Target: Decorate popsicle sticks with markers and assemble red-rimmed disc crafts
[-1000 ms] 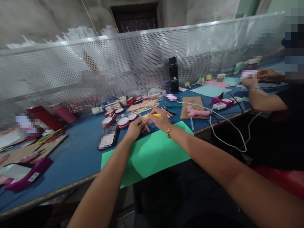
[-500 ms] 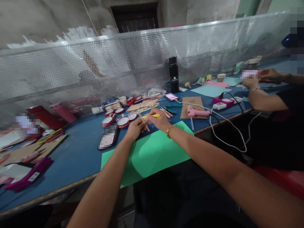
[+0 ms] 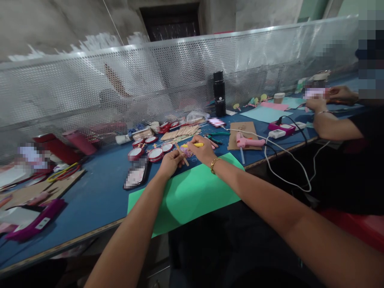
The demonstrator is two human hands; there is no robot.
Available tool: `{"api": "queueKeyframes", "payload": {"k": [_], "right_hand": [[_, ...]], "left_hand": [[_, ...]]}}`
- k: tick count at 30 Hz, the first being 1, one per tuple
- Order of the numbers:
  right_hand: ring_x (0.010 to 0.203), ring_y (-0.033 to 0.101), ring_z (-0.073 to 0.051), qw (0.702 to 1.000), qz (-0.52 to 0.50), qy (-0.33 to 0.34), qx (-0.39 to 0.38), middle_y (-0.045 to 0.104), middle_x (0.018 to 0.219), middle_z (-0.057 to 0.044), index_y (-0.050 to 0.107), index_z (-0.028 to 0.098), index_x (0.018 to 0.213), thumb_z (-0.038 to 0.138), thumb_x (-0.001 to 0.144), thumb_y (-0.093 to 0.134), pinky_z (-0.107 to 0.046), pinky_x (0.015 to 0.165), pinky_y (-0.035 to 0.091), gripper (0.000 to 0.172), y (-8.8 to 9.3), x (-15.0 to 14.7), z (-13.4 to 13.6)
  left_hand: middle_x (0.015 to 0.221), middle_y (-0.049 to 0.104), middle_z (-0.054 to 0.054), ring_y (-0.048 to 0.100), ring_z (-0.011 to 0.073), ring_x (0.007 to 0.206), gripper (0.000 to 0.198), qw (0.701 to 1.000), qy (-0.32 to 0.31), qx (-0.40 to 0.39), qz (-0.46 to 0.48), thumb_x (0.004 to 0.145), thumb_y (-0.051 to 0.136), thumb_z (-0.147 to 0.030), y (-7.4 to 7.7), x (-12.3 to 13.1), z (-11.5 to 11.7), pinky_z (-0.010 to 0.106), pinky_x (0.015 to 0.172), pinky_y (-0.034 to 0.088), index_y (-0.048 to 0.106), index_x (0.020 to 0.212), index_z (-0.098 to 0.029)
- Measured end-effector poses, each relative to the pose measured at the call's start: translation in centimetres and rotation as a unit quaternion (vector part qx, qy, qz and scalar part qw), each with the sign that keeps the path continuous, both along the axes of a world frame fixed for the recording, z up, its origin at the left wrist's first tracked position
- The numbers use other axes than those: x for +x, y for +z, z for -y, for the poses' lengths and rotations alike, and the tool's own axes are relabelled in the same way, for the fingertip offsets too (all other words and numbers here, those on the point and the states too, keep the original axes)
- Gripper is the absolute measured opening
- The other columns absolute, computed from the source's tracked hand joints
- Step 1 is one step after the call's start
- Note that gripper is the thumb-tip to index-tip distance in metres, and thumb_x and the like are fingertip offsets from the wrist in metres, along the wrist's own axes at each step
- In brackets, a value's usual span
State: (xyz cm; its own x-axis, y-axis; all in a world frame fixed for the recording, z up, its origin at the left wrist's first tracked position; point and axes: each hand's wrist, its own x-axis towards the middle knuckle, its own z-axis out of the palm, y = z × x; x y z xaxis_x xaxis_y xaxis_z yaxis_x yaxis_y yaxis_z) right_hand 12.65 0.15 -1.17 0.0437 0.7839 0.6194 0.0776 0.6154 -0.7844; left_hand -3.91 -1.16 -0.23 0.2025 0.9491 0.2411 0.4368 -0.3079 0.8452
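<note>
A flat wooden craft stick (image 3: 178, 148) is pinched between the fingertips of my left hand (image 3: 171, 164), standing at a slant above the blue table. Just right of it, my right hand (image 3: 204, 150) is closed around a yellow pen (image 3: 199, 144) whose front end points toward the stick. A small gap seems to part the two, though the tip is too small to be sure. Behind both hands lies a tangle of thin purple strands (image 3: 188, 150). My forearms cross a green sheet (image 3: 192, 196) at the table's front edge.
Small red-rimmed drums (image 3: 156, 154) and a pile of craft sticks (image 3: 181, 133) lie beyond my hands. A phone (image 3: 136, 176) is at left. On cardboard at right rests a pink glue gun (image 3: 252, 142), with white cables nearby. Another person's hands (image 3: 318, 105) are farther right.
My right hand has drawn the yellow pen slightly to the right, away from the craft stick. The left hand has barely moved and keeps the stick.
</note>
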Motion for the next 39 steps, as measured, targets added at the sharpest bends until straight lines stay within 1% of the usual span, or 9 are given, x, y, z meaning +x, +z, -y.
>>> {"api": "queueKeyframes", "payload": {"k": [6, 10, 17, 22, 27, 30, 33, 37, 39], "right_hand": [[0.06, 0.051, -0.014, 1.0, 0.005, 0.017, 0.005, 0.056, 0.061, 0.005, 0.049, 0.023, 0.062, 0.034, 0.082, 0.06, -0.026, 0.059, 0.041, 0.025, 0.12, -0.08, 0.27], [0.059, 0.049, -0.013, 1.0, 0.003, 0.005, -0.001, 0.053, 0.059, 0.005, 0.048, 0.023, 0.061, 0.034, 0.082, 0.058, -0.026, 0.058, 0.039, 0.025, 0.13, 0.04, 0.2], [0.06, 0.051, -0.014, 1.0, 0.008, 0.021, 0.0, 0.056, 0.06, 0.005, 0.049, 0.023, 0.063, 0.037, 0.081, 0.06, -0.026, 0.059, 0.042, 0.025, 0.12, -0.12, 0.27], [0.061, 0.05, -0.014, 1.0, 0.001, 0.004, 0.005, 0.054, 0.06, 0.004, 0.048, 0.024, 0.063, 0.034, 0.081, 0.058, -0.027, 0.059, 0.04, 0.024, -0.03, 0.01, 0.07], [0.061, 0.05, -0.014, 1.0, 0.005, 0.014, 0.008, 0.056, 0.061, 0.004, 0.05, 0.023, 0.063, 0.037, 0.081, 0.06, -0.026, 0.06, 0.041, 0.025, -0.09, 0.01, 0.04], [0.062, 0.05, -0.014, 1.0, -0.003, 0.003, 0.007, 0.055, 0.062, 0.004, 0.05, 0.023, 0.063, 0.035, 0.081, 0.06, -0.026, 0.061, 0.041, 0.024, -0.15, 0.01, -0.09], [0.065, 0.053, -0.014, 0.999, -0.027, -0.016, 0.002, 0.058, 0.066, 0.004, 0.049, 0.023, 0.067, 0.033, 0.084, 0.056, -0.027, 0.065, 0.044, 0.021, -0.09, 0.15, -0.18], [0.071, 0.061, -0.015, 0.999, -0.041, 0.004, -0.002, 0.065, 0.071, 0.002, 0.057, 0.022, 0.076, 0.039, 0.088, 0.054, -0.028, 0.069, 0.048, 0.02, 0.15, 0.27, -0.02], [0.074, 0.063, -0.016, 0.999, -0.044, 0.011, -0.005, 0.067, 0.075, 0.001, 0.06, 0.022, 0.079, 0.04, 0.086, 0.056, -0.028, 0.071, 0.05, 0.02, 0.22, 0.25, 0.06]], "left_hand": [[0.052, 0.058, -0.002, 0.045, 0.0101, 0.043, 0.044, 1.0, -0.002, 0.001, 0.004, 0.071, 0.076, -0.058, -0.07, 0.02, -0.07, 0.024, 0.045, 0.033, 0.057, 0.062, -0.019], [0.053, 0.059, -0.002, 0.046, 0.0102, 0.044, 0.043, 1.0, 0.0, -0.002, 0.002, 0.07, 0.076, -0.057, -0.01, 0.02, 0.03, 0.024, 0.045, 0.033, 0.058, 0.063, -0.019], [0.052, 0.058, -0.002, 0.046, 0.01, 0.044, 0.045, 1.0, 0.001, 0.001, 0.003, 0.069, 0.077, -0.059, 0.03, 0.08, 0.04, 0.024, 0.045, 0.033, 0.057, 0.062, -0.019], [0.052, 0.059, -0.002, 0.046, 0.0102, 0.043, 0.045, 1.0, 0.003, 0.001, 0.001, 0.069, 0.077, -0.059, -0.05, -0.01, -0.06, 0.024, 0.044, 0.034, 0.058, 0.062, -0.019], [0.052, 0.059, -0.002, 0.046, 0.0102, 0.043, 0.043, 1.0, -0.001, 0.005, 0.002, 0.072, 0.076, -0.057, -0.15, -0.02, -0.06, 0.024, 0.044, 0.033, 0.058, 0.062, -0.019], [0.052, 0.057, -0.003, 0.045, 0.0098, 0.043, 0.042, 1.0, -0.003, 0.006, 0.003, 0.074, 0.075, -0.055, -0.14, 0.0, -0.05, 0.024, 0.044, 0.033, 0.057, 0.062, -0.019], [0.053, 0.058, -0.002, 0.045, 0.0095, 0.043, 0.041, 1.0, -0.009, 0.003, 0.005, 0.075, 0.074, -0.054, -0.06, 0.02, 0.03, 0.023, 0.044, 0.034, 0.058, 0.062, -0.019], [0.055, 0.059, -0.002, 0.046, 0.0097, 0.045, 0.04, 1.0, -0.023, -0.009, 0.004, 0.079, 0.072, -0.054, -0.06, 0.03, 0.06, 0.023, 0.045, 0.037, 0.06, 0.065, -0.019], [0.057, 0.058, -0.003, 0.046, 0.0092, 0.046, 0.039, 0.999, -0.03, -0.02, 0.002, 0.084, 0.069, -0.053, -0.16, 0.03, -0.04, 0.023, 0.047, 0.039, 0.061, 0.07, -0.017]]}}
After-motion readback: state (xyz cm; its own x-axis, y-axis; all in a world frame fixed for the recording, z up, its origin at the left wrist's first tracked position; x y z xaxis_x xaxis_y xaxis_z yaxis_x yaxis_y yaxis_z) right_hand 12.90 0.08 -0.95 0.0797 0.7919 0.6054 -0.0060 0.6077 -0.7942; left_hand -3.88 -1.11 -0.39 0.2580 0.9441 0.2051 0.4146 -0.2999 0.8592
